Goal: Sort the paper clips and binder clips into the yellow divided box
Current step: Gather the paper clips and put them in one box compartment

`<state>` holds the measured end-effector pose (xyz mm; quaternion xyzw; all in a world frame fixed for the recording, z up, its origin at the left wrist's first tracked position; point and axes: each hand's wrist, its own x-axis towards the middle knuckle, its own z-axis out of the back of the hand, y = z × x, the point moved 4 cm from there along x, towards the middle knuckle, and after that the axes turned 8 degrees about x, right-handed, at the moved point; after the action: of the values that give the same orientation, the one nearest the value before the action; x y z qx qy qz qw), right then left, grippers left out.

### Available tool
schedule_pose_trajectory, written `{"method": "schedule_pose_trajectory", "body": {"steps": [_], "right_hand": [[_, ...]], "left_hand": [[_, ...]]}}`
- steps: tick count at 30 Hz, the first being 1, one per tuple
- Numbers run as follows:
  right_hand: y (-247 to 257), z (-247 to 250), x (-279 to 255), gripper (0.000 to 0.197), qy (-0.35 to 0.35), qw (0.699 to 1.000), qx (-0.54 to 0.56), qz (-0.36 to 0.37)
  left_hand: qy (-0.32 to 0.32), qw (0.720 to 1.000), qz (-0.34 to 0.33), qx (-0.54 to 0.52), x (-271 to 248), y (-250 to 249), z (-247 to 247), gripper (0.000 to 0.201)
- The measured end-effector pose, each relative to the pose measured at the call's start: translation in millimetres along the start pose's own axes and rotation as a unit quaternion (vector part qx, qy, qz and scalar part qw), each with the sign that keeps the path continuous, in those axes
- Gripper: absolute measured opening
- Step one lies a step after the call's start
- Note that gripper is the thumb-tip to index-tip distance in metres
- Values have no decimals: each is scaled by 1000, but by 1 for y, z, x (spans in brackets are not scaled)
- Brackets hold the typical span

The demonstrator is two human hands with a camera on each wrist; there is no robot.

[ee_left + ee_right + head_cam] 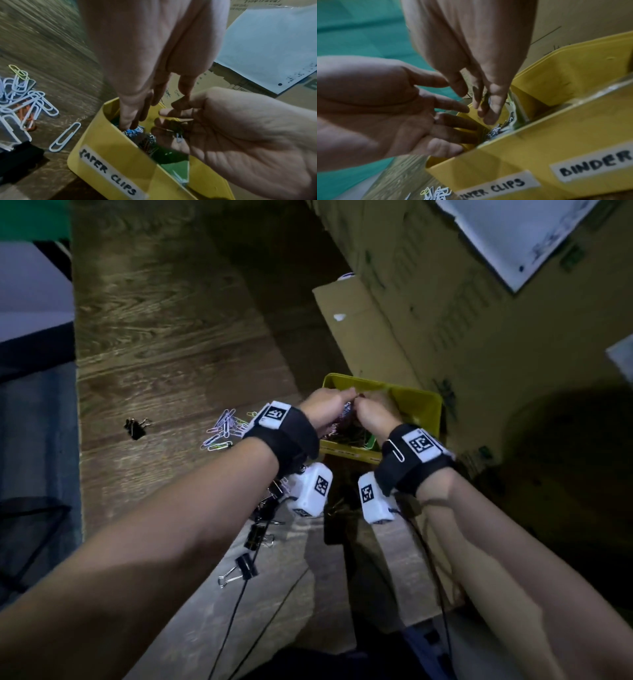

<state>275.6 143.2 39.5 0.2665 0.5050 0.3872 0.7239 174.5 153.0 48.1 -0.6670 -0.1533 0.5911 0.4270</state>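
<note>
The yellow divided box [422,405] stands at the table's right, with labels "PAPER CLIPS" [109,171] and "BINDER" [594,165] on its front wall. Both hands hover over the paper-clip compartment, which holds a tangle of clips [145,139]. My left hand [132,121] reaches in with straight, spread fingers and holds nothing. Beside it, my right hand [171,121] curls its fingers around a small bunch of paper clips [176,128]. Loose paper clips [222,429] lie on the wood left of the box. Black binder clips [257,537] lie under my left wrist.
A lone binder clip [135,428] sits further left, and another [241,570] lies nearer me. Cardboard boxes [411,320] with a white sheet [513,234] crowd the box's right and far sides. Cables [239,611] trail from the wrist cameras. The table's left edge [77,405] drops off.
</note>
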Motion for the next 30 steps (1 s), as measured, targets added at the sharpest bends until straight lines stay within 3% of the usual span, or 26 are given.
{"method": "schedule_pose_trajectory", "body": {"steps": [3,6,8,10,13,15,18,21,25,30], "right_hand": [[1,2,-1,30,37,998,-35,21],[1,3,-10,35,49,997,-10,56],[4,-3,-26,29,62,992,29,108],[6,-14,-46,21,95,981,32,168],[-7,-48,-71,18,174,960,-85,202],[-20,-76,-82,29,218,930,-187,229],[-34,-109,-89,54,251,885,-302,250],[-45,-132,-87,65,270,853,-360,262],[-53,-148,-85,59,265,820,-420,283],[-53,-143,-86,52,252,832,-417,265]], "left_hand": [[6,999,-37,4,-11,0,14,16],[-32,997,-74,-4,-34,11,53,14],[-78,988,-104,86,-51,28,83,9],[-92,948,-116,282,-68,53,101,11],[-41,869,-75,488,-87,106,108,14],[-41,838,-59,540,-95,140,103,32],[-85,823,-34,561,-103,171,88,55],[-112,800,-31,589,-103,183,73,52],[-130,806,-44,575,-101,185,67,43],[-143,825,-83,540,-104,185,72,32]]}}
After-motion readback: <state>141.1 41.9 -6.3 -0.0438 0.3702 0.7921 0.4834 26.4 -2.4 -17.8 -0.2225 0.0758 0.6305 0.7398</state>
